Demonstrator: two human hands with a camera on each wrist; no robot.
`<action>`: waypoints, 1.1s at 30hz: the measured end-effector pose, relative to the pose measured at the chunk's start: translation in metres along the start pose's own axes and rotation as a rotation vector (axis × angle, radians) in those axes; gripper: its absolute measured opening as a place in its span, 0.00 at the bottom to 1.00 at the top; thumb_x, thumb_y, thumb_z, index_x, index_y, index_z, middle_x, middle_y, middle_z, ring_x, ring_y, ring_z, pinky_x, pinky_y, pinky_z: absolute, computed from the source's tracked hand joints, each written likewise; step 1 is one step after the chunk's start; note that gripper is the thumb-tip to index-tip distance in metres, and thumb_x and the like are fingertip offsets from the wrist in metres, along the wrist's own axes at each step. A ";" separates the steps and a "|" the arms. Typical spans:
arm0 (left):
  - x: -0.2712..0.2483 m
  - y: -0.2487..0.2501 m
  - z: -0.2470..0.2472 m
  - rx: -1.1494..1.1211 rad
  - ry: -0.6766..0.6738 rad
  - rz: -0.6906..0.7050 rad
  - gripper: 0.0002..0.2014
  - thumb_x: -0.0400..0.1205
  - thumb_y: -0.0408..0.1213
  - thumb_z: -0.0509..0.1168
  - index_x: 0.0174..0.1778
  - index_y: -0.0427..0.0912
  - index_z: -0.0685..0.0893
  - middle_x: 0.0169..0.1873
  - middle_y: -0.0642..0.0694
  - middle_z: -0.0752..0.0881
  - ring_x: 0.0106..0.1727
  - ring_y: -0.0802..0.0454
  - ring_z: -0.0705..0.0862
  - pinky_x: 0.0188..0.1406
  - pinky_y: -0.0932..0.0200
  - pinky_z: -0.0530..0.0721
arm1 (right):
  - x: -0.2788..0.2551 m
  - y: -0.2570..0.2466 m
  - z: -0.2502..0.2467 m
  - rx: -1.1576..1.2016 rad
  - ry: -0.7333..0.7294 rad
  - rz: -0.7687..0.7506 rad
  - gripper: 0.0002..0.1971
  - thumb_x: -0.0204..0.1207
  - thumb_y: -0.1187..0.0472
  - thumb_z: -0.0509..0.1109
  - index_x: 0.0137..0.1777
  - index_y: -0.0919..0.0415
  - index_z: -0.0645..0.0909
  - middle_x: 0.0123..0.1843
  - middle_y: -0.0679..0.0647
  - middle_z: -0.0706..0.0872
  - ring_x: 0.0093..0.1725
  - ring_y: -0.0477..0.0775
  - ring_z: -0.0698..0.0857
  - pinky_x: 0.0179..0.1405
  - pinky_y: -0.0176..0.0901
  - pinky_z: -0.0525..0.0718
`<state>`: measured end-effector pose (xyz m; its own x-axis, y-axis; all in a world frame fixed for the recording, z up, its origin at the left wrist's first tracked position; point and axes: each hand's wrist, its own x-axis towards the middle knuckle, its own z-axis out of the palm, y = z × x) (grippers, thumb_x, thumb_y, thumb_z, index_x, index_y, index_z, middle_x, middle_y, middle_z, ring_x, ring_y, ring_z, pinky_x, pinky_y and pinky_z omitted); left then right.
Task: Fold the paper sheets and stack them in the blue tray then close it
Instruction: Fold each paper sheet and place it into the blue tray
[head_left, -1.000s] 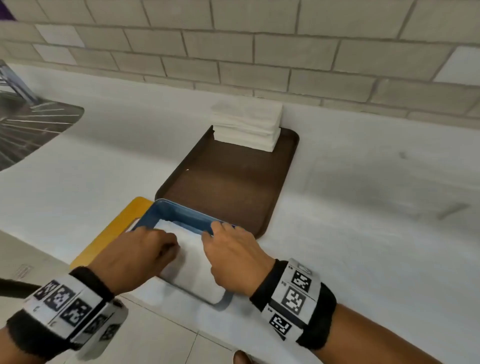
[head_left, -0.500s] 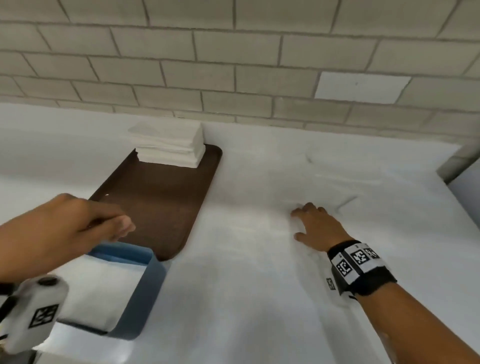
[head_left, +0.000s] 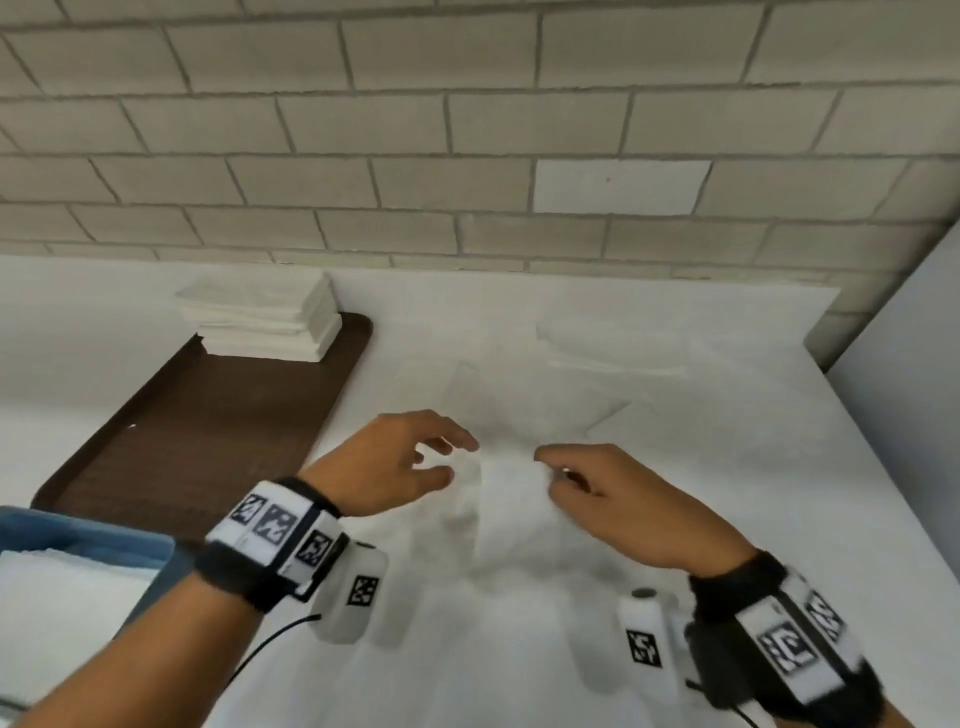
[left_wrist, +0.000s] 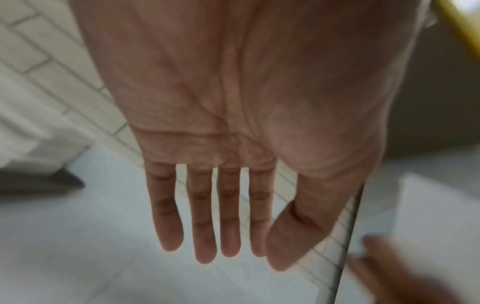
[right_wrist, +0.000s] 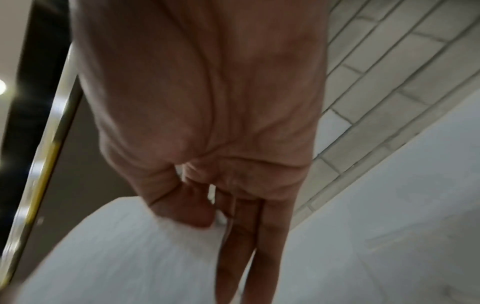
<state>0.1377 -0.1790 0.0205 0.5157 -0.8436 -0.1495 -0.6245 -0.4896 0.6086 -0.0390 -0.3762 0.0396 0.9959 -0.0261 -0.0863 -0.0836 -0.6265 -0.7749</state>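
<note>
A white paper sheet (head_left: 511, 499) hangs blurred just above the counter between my hands. My right hand (head_left: 545, 465) pinches its right edge; in the right wrist view the thumb (right_wrist: 192, 214) presses the sheet (right_wrist: 116, 246) against the index finger. My left hand (head_left: 457, 457) hovers at the sheet's left edge, and in the left wrist view its fingers (left_wrist: 205, 226) are straight and hold nothing. The blue tray (head_left: 83, 538) sits at the lower left with folded white paper (head_left: 62, 592) inside. More loose sheets (head_left: 545, 405) lie flat on the counter beyond my hands.
A brown tray (head_left: 208, 431) lies left of my hands with a stack of white paper (head_left: 265, 322) at its far end. A brick wall (head_left: 467, 156) bounds the white counter (head_left: 519, 649) at the back, and a grey panel (head_left: 909, 389) stands at the right.
My view swung right from the blue tray. The left hand came away from the tray to the sheet's left edge. The right hand, flat on the counter before, now pinches a lifted sheet.
</note>
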 end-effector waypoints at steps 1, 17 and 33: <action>0.019 -0.003 0.007 0.027 0.008 -0.020 0.16 0.82 0.34 0.71 0.62 0.57 0.87 0.61 0.60 0.87 0.58 0.64 0.85 0.56 0.70 0.83 | -0.011 0.000 -0.009 0.058 0.035 0.018 0.11 0.84 0.65 0.56 0.41 0.69 0.69 0.30 0.47 0.66 0.30 0.44 0.65 0.32 0.39 0.63; 0.139 0.005 0.052 0.482 0.005 -0.061 0.10 0.88 0.47 0.63 0.57 0.47 0.86 0.57 0.49 0.86 0.60 0.44 0.84 0.61 0.49 0.78 | -0.042 0.032 -0.038 0.107 0.230 0.041 0.09 0.82 0.67 0.59 0.42 0.56 0.77 0.41 0.50 0.75 0.38 0.48 0.75 0.39 0.34 0.71; -0.002 0.063 -0.036 -0.860 0.046 -0.113 0.24 0.84 0.55 0.66 0.62 0.38 0.90 0.56 0.34 0.91 0.54 0.42 0.87 0.48 0.53 0.86 | 0.016 -0.025 -0.015 0.262 0.200 -0.139 0.06 0.77 0.65 0.72 0.49 0.54 0.80 0.45 0.49 0.87 0.44 0.56 0.87 0.42 0.52 0.84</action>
<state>0.1190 -0.2004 0.0873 0.5829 -0.7811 -0.2239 0.0826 -0.2172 0.9726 -0.0202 -0.3724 0.0672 0.9832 -0.1227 0.1350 0.0728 -0.4144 -0.9072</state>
